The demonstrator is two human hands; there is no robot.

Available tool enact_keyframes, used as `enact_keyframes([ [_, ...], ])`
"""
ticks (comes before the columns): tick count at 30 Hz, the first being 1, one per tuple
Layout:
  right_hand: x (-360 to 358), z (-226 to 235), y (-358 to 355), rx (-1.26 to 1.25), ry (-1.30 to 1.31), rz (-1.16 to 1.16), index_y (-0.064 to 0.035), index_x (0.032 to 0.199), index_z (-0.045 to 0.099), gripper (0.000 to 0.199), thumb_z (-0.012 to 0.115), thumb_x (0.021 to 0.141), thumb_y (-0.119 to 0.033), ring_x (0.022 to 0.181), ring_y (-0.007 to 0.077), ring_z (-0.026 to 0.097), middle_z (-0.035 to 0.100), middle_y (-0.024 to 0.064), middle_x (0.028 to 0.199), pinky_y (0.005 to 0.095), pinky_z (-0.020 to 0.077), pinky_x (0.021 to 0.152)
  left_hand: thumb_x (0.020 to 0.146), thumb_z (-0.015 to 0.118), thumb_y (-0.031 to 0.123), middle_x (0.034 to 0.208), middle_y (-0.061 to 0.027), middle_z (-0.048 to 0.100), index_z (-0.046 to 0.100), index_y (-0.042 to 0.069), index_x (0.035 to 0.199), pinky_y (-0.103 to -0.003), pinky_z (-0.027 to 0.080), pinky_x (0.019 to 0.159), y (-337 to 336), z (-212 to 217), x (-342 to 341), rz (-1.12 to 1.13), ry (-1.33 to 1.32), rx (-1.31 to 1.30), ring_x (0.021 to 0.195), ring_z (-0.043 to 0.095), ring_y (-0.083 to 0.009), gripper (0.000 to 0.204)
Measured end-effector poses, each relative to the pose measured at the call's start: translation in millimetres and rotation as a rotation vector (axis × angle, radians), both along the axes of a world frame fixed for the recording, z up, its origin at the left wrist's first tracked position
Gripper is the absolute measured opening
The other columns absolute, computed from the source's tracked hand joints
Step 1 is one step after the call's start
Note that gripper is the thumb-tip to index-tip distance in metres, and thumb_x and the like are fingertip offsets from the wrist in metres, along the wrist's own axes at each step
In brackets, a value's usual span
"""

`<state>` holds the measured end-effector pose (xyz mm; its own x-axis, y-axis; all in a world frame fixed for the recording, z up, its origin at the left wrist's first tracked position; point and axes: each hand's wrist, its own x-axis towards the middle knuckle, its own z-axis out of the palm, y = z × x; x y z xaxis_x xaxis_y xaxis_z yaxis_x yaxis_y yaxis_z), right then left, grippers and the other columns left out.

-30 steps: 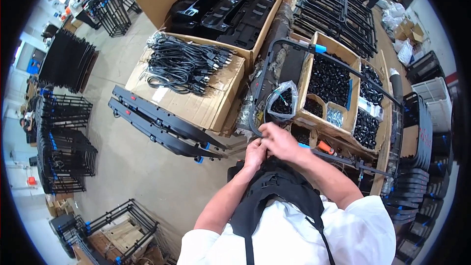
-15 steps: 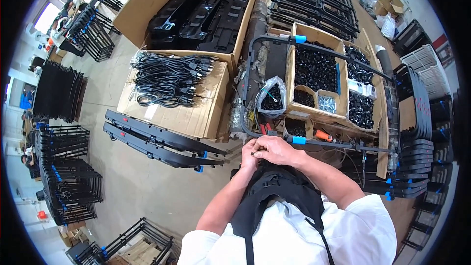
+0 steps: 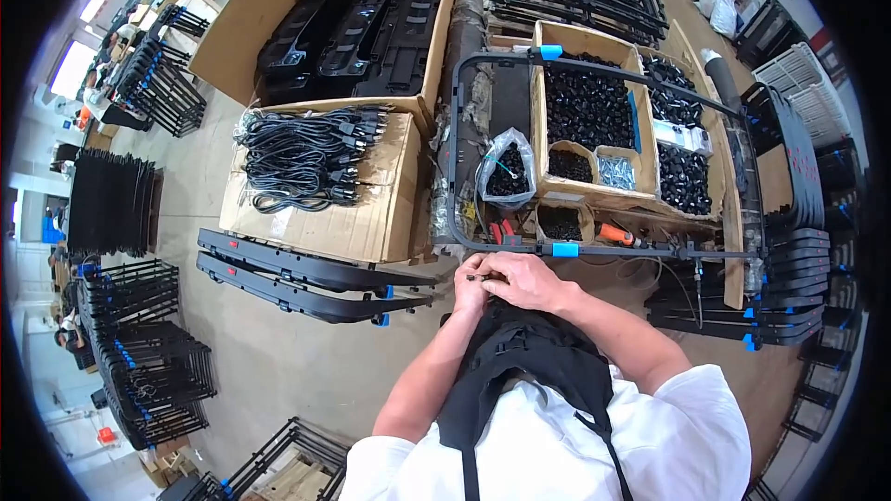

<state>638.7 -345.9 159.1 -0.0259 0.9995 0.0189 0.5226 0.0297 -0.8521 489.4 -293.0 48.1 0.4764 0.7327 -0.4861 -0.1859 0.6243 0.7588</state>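
Observation:
Close together in front of my chest, my left hand and my right hand are both closed at the fingertips. A small dark part shows between them, too small to name. Just beyond my knuckles runs the near bar of a black tubular frame, wrapped in places with blue tape. That frame lies around a wooden tray of small black parts. A clear plastic bag of dark bits stands inside the frame, with a red-handled tool close by.
An orange-handled tool lies by the tray. To the left, bundled black cables sit on a cardboard box, behind two long black panels. An open carton holds black plastic mouldings. Black frames are stacked at right and far left.
The view has shifted a little, so the bench and boxes sit slightly farther left. My hands stay together with the small dark part, with only slight finger movement.

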Motion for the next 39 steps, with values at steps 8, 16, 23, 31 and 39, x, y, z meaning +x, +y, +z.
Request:
enact_keyframes([
  [8,14.3,-33.6,-47.9,-0.666,0.871,-0.303,0.0037,0.121,0.068,0.029,0.070,0.102,-0.019,0.096,0.0230,0.076,0.076,0.0144,0.113,0.0347,0.0616,0.082,0.101,0.072,0.020,0.090,-0.0042,0.071,0.072,0.002,0.107,-0.029,0.057,0.062,15.1,26.6,0.5,-0.091,0.315,-0.074,0.072,0.068,-0.0139,0.019],
  [16,-1.6,-110.1,-28.2,-0.676,1.181,-0.635,-0.0155,0.120,0.071,0.018,0.068,0.104,-0.024,0.087,0.0105,0.062,0.071,-0.0051,0.101,0.0300,0.0433,0.072,0.100,0.074,0.025,0.095,-0.0063,0.071,0.065,0.001,0.120,-0.034,0.062,0.066,26.7,30.9,-1.1,-0.205,0.399,-0.137,0.074,0.069,-0.0170,0.032],
  [23,-16.7,-122.5,-12.0,-0.630,1.453,-0.637,-0.0131,0.110,0.074,0.012,0.065,0.106,-0.019,0.085,0.0125,0.061,0.074,-0.0007,0.101,0.0302,0.0415,0.072,0.102,0.072,0.027,0.099,-0.0106,0.075,0.063,0.000,0.121,-0.034,0.061,0.068,31.0,34.7,-1.7,-0.231,0.349,-0.233,0.079,0.073,-0.0199,0.034],
  [31,-10.6,-103.1,-22.8,-0.572,1.230,-0.496,-0.0088,0.129,0.073,0.027,0.061,0.109,-0.022,0.087,0.0121,0.064,0.074,-0.0001,0.104,0.0296,0.0466,0.071,0.105,0.068,0.033,0.093,-0.0066,0.076,0.067,0.001,0.116,-0.031,0.058,0.067,21.0,35.2,-15.2,-0.314,0.295,-0.250,0.073,0.070,-0.0147,0.034],
  [39,2.9,4.8,4.7,-0.313,-0.327,-0.043,-0.0026,0.123,0.076,0.031,0.059,0.099,-0.013,0.108,0.0377,0.072,0.075,0.0190,0.117,0.0423,0.0591,0.091,0.106,0.063,0.030,0.079,-0.0066,0.073,0.075,0.001,0.103,-0.032,0.055,0.067,1.3,30.7,-25.5,-0.383,0.507,0.184,0.070,0.069,-0.0123,0.031],
])
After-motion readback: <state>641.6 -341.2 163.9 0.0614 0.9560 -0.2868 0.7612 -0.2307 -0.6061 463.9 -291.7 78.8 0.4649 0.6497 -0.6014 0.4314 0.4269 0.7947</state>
